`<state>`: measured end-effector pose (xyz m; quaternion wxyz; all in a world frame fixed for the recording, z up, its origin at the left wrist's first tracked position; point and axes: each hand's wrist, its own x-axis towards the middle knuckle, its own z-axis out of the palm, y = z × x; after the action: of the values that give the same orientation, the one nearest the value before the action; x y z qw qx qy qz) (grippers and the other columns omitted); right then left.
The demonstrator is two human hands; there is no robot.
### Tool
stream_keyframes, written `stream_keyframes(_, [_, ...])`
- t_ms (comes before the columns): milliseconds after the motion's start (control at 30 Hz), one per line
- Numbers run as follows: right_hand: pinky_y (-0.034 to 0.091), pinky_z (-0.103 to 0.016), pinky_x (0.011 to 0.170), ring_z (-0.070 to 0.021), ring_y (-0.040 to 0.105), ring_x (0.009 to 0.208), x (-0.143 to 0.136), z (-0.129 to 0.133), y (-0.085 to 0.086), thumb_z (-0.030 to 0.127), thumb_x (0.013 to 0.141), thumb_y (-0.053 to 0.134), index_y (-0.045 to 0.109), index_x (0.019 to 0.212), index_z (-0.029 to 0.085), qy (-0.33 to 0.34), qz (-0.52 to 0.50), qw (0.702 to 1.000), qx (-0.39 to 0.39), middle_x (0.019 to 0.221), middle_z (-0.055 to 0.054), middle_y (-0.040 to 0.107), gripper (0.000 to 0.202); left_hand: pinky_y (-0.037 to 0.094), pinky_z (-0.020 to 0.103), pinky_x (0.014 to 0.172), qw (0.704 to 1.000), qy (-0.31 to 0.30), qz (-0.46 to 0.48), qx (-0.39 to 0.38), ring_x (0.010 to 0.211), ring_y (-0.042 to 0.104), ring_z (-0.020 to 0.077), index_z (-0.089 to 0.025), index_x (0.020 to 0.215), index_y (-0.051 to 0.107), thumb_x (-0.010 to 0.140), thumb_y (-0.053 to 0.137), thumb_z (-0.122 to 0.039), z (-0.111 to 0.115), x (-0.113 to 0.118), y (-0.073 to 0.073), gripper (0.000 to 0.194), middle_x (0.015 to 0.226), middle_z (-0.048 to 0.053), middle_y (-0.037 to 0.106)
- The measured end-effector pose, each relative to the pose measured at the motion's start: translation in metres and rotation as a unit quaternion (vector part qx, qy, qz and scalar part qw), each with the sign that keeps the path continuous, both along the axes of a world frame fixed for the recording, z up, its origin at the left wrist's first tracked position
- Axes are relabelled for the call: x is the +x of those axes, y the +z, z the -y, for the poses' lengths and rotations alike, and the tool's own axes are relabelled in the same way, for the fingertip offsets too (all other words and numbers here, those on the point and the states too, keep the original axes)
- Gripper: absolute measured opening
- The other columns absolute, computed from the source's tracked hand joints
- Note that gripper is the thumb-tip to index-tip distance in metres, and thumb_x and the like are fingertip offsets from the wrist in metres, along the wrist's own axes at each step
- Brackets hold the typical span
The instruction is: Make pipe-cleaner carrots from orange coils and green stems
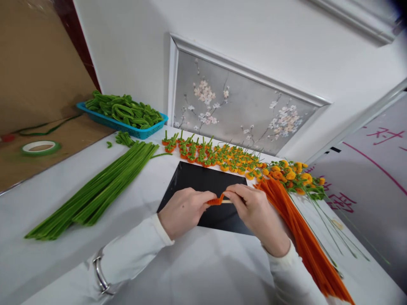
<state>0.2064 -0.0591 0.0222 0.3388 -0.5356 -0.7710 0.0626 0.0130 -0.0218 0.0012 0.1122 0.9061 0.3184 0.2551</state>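
My left hand (187,209) pinches one end of a thin pale stick (227,201) with an orange fuzzy stem (215,201) coiled around it. The fingers of my right hand (251,205) are closed on the raised end of that orange stem, at the right of the coil. Both hands are over a black mat (203,180). To the right of my right hand lies a bundle of long orange fuzzy stems (300,231). A bundle of long green stems (104,186) lies to the left.
A blue basket (124,126) of green fuzzy loops stands at the back left. Rows of small orange and yellow pieces (235,157) line the back of the white table (133,224). Yellow flowers (299,173) are at the right, green tape (40,147) at the far left.
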Motion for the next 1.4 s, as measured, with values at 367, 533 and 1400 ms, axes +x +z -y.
stream_keyframes(367, [0.044, -0.023, 0.065, -0.0134, 0.060, 0.069, -0.001, 0.002, 0.002, 0.024, 0.092, 0.049, 0.066, 0.086, 0.021, 0.025, 0.005, 1.000, 0.002, 0.080, -0.002, 0.066, 0.018, 0.042, 0.020, 0.060, 0.968, -0.066, 0.064, -0.235, 0.065, 0.061, 0.0116, -0.019, 0.102, 0.063, 0.079, 0.046, -0.007, -0.003, -0.005, 0.011, 0.030, 0.078, -0.001, 0.068])
stream_keyframes(533, [0.046, -0.024, 0.067, -0.0145, 0.061, 0.071, 0.002, 0.002, 0.002, 0.025, 0.092, 0.048, 0.067, 0.087, 0.021, 0.025, 0.007, 0.999, 0.020, 0.082, -0.003, 0.067, 0.020, 0.045, 0.021, 0.063, 0.937, -0.107, 0.084, -0.322, 0.073, 0.061, 0.0140, -0.017, 0.104, 0.063, 0.082, 0.049, -0.017, -0.004, -0.007, 0.015, 0.026, 0.084, 0.000, 0.068])
stream_keyframes(1400, [0.035, -0.018, 0.049, -0.0077, 0.047, 0.054, 0.015, -0.010, -0.013, 0.033, 0.093, 0.044, 0.064, 0.077, 0.017, 0.192, -0.038, 0.951, -0.240, 0.062, 0.003, 0.057, 0.030, 0.037, 0.020, 0.059, 0.994, -0.076, 0.036, -0.075, 0.064, 0.058, 0.0110, -0.020, 0.087, 0.066, 0.086, 0.053, -0.016, 0.003, 0.000, 0.010, 0.013, 0.074, -0.002, 0.066])
